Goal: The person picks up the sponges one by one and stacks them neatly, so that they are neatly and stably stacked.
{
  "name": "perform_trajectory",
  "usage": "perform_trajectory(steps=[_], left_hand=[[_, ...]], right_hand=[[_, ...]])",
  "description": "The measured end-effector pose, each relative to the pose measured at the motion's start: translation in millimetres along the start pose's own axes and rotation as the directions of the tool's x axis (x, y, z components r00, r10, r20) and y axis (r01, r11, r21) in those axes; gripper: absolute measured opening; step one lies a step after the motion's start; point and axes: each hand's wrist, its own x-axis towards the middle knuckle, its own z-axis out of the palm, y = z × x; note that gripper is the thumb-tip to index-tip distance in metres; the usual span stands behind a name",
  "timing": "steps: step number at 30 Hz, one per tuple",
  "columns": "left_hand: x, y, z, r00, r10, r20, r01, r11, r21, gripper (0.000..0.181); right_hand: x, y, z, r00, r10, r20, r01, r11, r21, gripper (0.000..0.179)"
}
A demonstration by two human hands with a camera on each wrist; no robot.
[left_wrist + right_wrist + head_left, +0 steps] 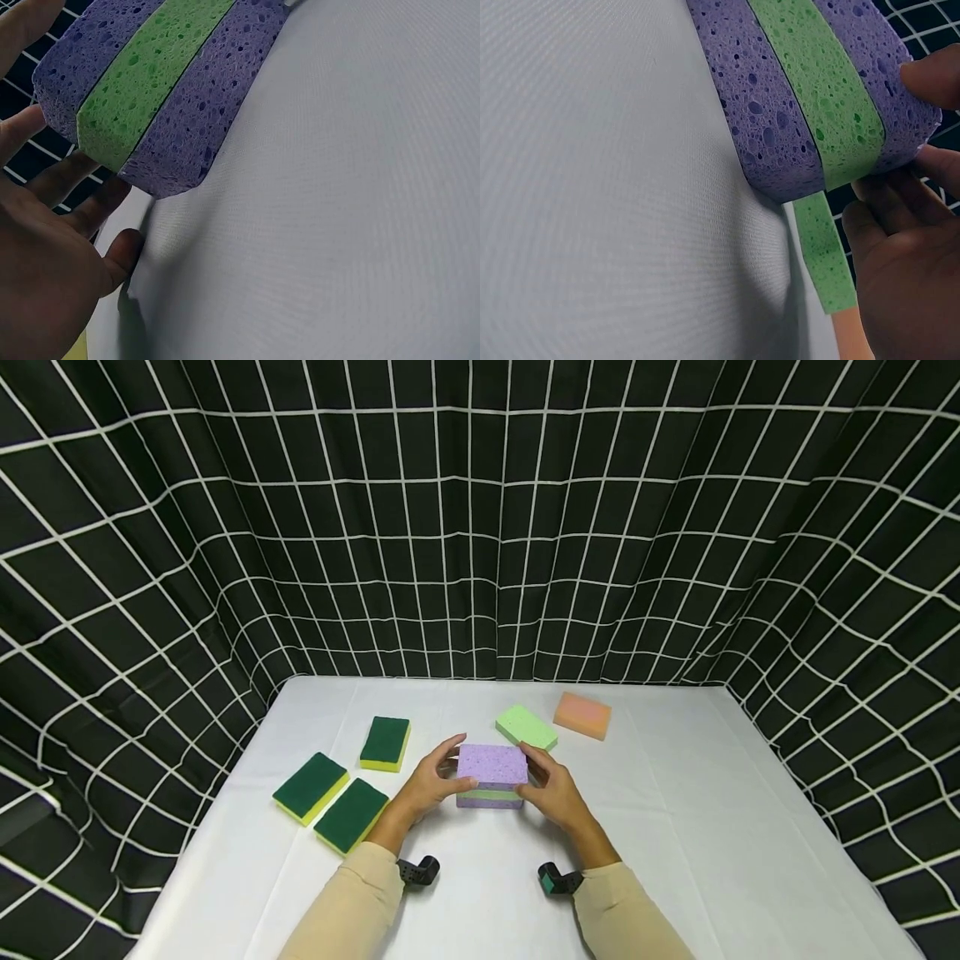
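Three sponges lie stacked flat at the middle of the table, a green sponge (491, 794) between a purple top sponge (492, 760) and a purple bottom sponge (489, 804). My left hand (431, 783) holds the left end of the top one, thumb at its front corner. From the opposite side my right hand (557, 791) grips the right end, thumb in front and index finger at the back corner. Both wrist views show the three layers with edges nearly in line; the lower fingers (889, 206) sit beside the stack's end.
Three green-and-yellow scrub sponges (386, 742) lie to the left, one close by the left wrist. Behind the stack, to the right, are a loose light green sponge (527, 727) and an orange sponge (582, 716). A black grid curtain (480, 527) encloses the white table (675, 827).
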Motion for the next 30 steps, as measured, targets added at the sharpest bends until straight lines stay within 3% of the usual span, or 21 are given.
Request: perform_trajectory(steps=[7, 11, 23, 30], left_hand=[[10.0, -30.9, 0.7, 1.000, -0.008, -0.027, 0.008, 0.999, 0.034, 0.075], [12.1, -38.4, 2.3, 0.999, 0.008, -0.047, -0.007, 0.999, 0.032, 0.074], [14.3, -42.2, 5.1, 0.997, 0.028, -0.077, -0.029, 0.999, -0.016, 0.073], [13.0, -42.0, 5.1, 0.998, 0.013, -0.064, -0.015, 0.999, -0.042, 0.073]], right_hand=[[-2.2, 0, 2, 1.000, 0.014, 0.013, -0.014, 1.000, 0.003, 0.068], [-2.3, 0, 1, 1.000, -0.001, 0.009, 0.001, 1.000, 0.006, 0.068], [0.4, -14, -13, 0.999, -0.031, -0.010, 0.031, 1.000, 0.006, 0.067], [4.3, -41, -29, 0.990, -0.137, -0.038, 0.136, 0.990, -0.037, 0.066]])
